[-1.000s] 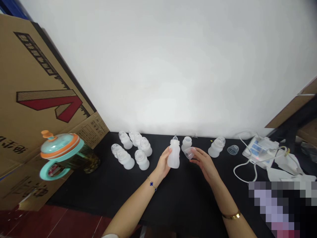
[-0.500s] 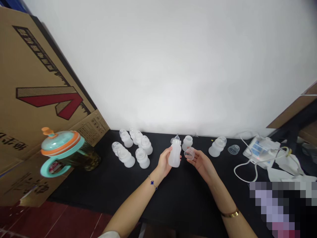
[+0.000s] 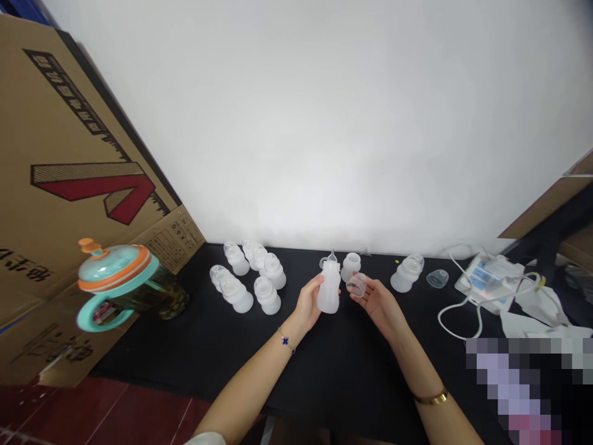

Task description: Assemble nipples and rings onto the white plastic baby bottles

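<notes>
My left hand [image 3: 309, 304] is closed around a milky white baby bottle [image 3: 328, 287], held upright over the black table. A clear nipple [image 3: 332, 255] shows just behind the bottle's top; whether it is attached I cannot tell. To the right, my right hand [image 3: 377, 303] grips a clear dome-shaped bottle cap [image 3: 356, 285] by its side, with a small gap between cap and bottle. Behind the cap stands an open white bottle [image 3: 352, 267] without a top. Further right are a capped bottle [image 3: 407, 273] and a loose clear cap [image 3: 437, 279] lying on the table.
Several capped white bottles [image 3: 267, 295] stand grouped at left. A large turquoise and orange lidded jug [image 3: 139, 284] stands beside a cardboard box [image 3: 69, 154]. At right lie a white device [image 3: 486, 281] and its looped cable [image 3: 456, 337]. A white wall [image 3: 347, 123] closes the back.
Both hands stay nearly where they were. The held bottle and the cap have shifted very slightly to the right in view.
</notes>
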A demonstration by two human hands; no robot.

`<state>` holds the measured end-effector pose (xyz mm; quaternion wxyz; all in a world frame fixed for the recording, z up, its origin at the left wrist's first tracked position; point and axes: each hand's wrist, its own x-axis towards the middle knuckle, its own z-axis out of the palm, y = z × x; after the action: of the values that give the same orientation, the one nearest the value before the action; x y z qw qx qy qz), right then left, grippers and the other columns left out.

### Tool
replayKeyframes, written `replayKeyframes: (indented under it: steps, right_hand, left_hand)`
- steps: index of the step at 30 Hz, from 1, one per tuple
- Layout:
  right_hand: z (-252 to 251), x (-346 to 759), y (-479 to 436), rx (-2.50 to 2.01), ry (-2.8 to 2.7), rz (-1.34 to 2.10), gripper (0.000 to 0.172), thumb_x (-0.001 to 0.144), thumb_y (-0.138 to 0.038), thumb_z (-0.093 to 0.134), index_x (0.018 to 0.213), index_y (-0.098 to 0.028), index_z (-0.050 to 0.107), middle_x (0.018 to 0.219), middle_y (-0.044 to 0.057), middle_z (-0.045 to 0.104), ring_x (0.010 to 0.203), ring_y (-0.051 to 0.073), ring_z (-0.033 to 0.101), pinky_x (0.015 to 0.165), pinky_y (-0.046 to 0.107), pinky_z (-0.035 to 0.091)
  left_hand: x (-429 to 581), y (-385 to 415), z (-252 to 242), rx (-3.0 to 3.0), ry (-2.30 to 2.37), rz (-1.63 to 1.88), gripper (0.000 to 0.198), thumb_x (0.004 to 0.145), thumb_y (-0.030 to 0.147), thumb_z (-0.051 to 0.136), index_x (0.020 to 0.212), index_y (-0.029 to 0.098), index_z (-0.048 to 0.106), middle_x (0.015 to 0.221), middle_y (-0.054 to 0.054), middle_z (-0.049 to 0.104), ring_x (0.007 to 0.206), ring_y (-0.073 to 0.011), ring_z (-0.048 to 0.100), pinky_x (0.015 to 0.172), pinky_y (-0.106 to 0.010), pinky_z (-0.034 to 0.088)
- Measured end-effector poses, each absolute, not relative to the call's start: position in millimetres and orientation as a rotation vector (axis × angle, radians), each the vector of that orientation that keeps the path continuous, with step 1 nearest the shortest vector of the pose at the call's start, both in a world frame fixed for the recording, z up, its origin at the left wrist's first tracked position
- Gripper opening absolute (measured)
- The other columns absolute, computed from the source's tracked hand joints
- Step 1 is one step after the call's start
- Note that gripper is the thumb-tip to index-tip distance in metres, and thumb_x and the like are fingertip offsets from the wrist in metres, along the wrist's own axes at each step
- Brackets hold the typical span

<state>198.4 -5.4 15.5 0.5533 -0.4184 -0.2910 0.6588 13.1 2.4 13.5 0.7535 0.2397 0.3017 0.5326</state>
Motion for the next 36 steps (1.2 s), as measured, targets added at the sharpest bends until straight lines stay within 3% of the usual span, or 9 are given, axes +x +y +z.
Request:
replayKeyframes:
  steps: [9, 16, 19, 24, 30, 36]
  right_hand:
    - [18.9, 199.8, -6.9, -1.004, -0.642, 1.428, 0.028, 0.079, -0.044, 0.075, 0.098, -0.023, 0.072, 0.102, 0.005, 0.074, 0.088, 0.023, 0.069, 0.066, 0.032, 0.058]
    - [21.9, 202.0, -6.9, -0.994, -0.707, 1.286, 0.027, 0.078, -0.047, 0.076, 0.084, -0.025, 0.063, 0.092, 0.001, 0.072, 0.062, 0.016, 0.058, 0.043, 0.025, 0.038]
    - [22.4, 204.4, -5.3, -0.946, -0.637, 1.232, 0.029, 0.077, -0.048, 0.077, 0.088, -0.026, 0.062, 0.09, -0.001, 0.071, 0.057, 0.013, 0.054, 0.043, 0.024, 0.037]
    - [25.0, 208.9, -4.7, -0.888, -0.522, 1.096, 0.04, 0.078, -0.048, 0.078, 0.112, -0.03, 0.066, 0.09, -0.003, 0.068, 0.057, 0.008, 0.051, 0.049, 0.022, 0.043]
    - [28.6, 207.5, -7.2, -0.899, -0.586, 1.132, 0.047, 0.075, -0.044, 0.082, 0.117, -0.028, 0.068, 0.098, 0.0, 0.069, 0.066, 0.01, 0.055, 0.056, 0.023, 0.048]
    - [26.9, 203.1, -8.7, -0.946, -0.693, 1.07, 0.051, 0.073, -0.039, 0.084, 0.119, -0.027, 0.067, 0.091, -0.001, 0.066, 0.065, 0.011, 0.054, 0.057, 0.024, 0.046]
  left_hand:
    - [12.5, -0.5, 14.9, 0.681, 0.611, 1.115, 0.029, 0.072, 0.031, 0.078, 0.094, 0.015, 0.068, 0.088, -0.005, 0.067, 0.079, -0.0174, 0.062, 0.074, -0.028, 0.043]
    - [14.6, -2.8, 15.6, 0.817, 0.626, 1.023, 0.036, 0.069, 0.033, 0.081, 0.098, 0.015, 0.069, 0.091, -0.005, 0.068, 0.081, -0.0172, 0.061, 0.073, -0.026, 0.041]
    - [16.0, -4.6, 17.0, 0.872, 0.642, 0.956, 0.037, 0.069, 0.034, 0.082, 0.098, 0.016, 0.07, 0.092, -0.005, 0.069, 0.082, -0.018, 0.062, 0.073, -0.026, 0.042]
    - [16.7, -6.1, 15.5, 0.964, 0.688, 0.922, 0.037, 0.069, 0.035, 0.083, 0.098, 0.017, 0.069, 0.093, -0.004, 0.07, 0.083, -0.019, 0.063, 0.073, -0.026, 0.042]
    - [16.8, -4.0, 11.9, 0.988, 0.701, 0.935, 0.039, 0.069, 0.035, 0.084, 0.1, 0.018, 0.068, 0.097, -0.004, 0.07, 0.085, -0.0187, 0.063, 0.075, -0.026, 0.043]
    - [16.8, -3.9, 14.9, 1.012, 0.716, 0.929, 0.039, 0.068, 0.034, 0.085, 0.099, 0.017, 0.068, 0.095, -0.004, 0.07, 0.085, -0.0186, 0.062, 0.077, -0.027, 0.043]
